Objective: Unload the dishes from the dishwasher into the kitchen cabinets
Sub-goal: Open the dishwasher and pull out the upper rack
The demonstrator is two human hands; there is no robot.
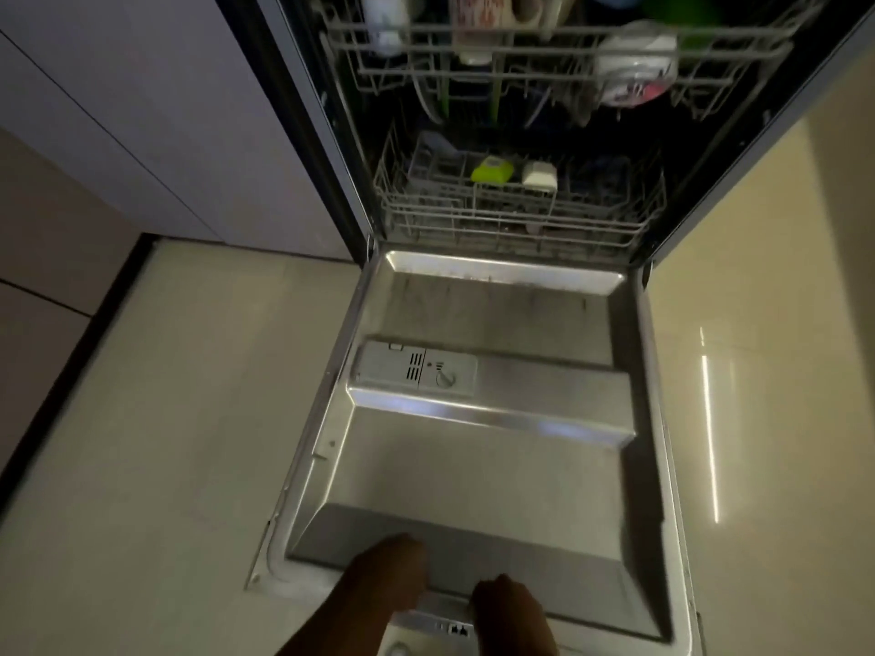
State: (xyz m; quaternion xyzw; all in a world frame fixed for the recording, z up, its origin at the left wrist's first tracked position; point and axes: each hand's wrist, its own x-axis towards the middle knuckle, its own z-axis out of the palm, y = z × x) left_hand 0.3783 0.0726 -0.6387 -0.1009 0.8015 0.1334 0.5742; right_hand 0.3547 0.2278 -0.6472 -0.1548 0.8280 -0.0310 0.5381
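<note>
Dishes (pixel 634 71) all sit in the dishwasher racks (pixel 516 215), none unloaded yet. Door (pixel 478 466) is fully down. Left hand (pixel 386 577) and right hand (pixel 509 608) rest fingers curled on the door's near edge, holding nothing else. Whole job remains.

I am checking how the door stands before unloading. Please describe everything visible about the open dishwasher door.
The dishwasher door is fully lowered, lying about flat above the pale floor. Its inner face looks like dull stainless steel, with stepped ridges across it. A grey plastic detergent dispenser with a round knob sits left of the middle. The left hand and right hand both rest on its near edge. Nothing lies on the door; both racks remain inside.
</note>
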